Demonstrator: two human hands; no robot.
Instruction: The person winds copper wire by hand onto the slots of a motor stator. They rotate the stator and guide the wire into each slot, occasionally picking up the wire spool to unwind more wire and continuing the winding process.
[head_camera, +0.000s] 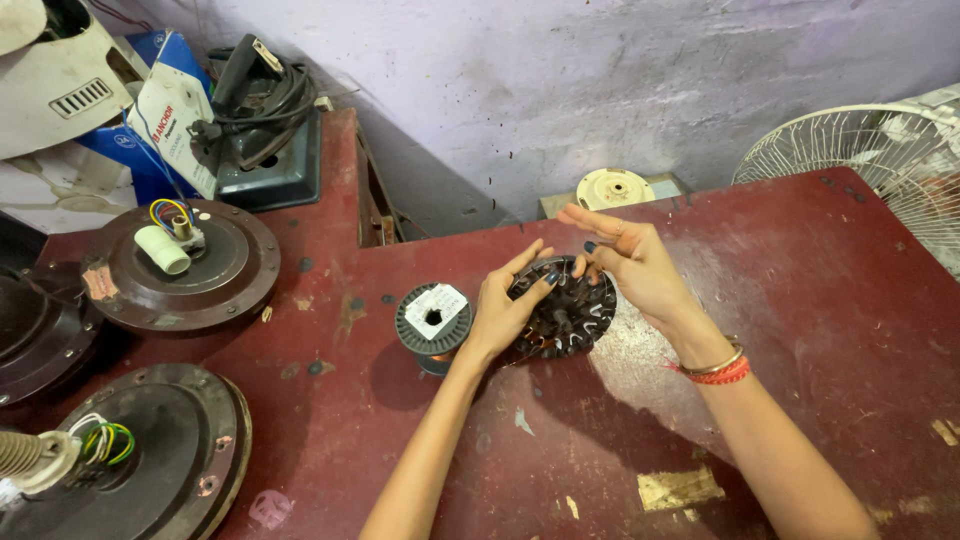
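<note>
A dark wound stator is propped on edge at the middle of the red table, clamped by the left hand while the right hand's fingertips pinch its far rim, just right of a wire spool.

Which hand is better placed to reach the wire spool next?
Left, probably. The left hand grips the stator's left edge, right beside the wire spool. The right hand sits on the stator's far side.

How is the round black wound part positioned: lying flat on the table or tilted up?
Tilted up. The round black wound part is propped on edge between the left hand and right hand, face toward the camera.
</note>
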